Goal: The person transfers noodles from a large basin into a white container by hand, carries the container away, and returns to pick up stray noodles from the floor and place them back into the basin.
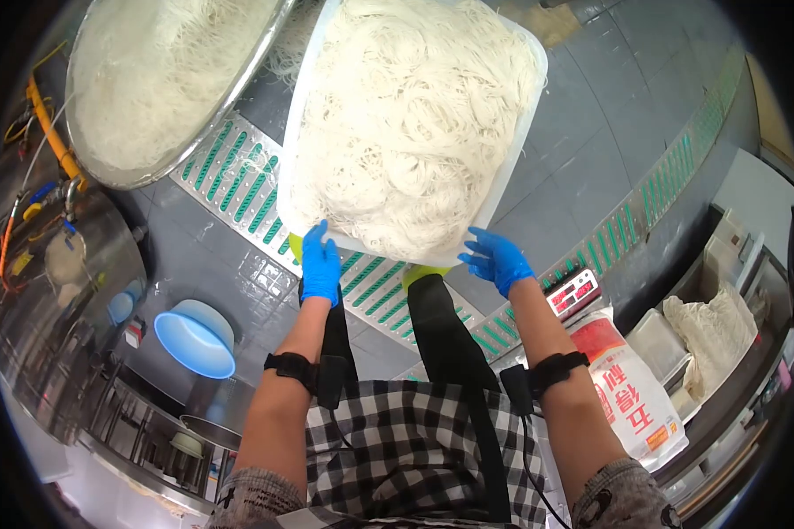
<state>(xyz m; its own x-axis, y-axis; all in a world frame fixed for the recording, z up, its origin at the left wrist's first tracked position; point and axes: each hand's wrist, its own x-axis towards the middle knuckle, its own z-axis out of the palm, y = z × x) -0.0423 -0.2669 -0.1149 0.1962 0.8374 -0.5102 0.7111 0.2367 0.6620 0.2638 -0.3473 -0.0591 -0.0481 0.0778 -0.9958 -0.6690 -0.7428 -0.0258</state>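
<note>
A large white plastic tub (288, 163) heaped with thin pale noodles (410, 119) fills the upper middle of the head view. My left hand (321, 266), in a blue glove, is at its near left corner with the fingers stretched toward the rim. Opposite it, my right hand (498, 259), gloved in blue too, has its fingers spread right at the near right corner. Neither palm shows anything held. Just below the tub's near edge, parts of my yellow-green footwear (425, 274) are visible.
Upper left stands a big round metal basin (132, 172) of noodles in liquid. Slotted drain covers (238, 181) cross the grey tiled floor. A blue bowl (194, 342) lies left; a red digital display (573, 294) and a printed flour sack (631, 397) are right, beside a shelf with trays.
</note>
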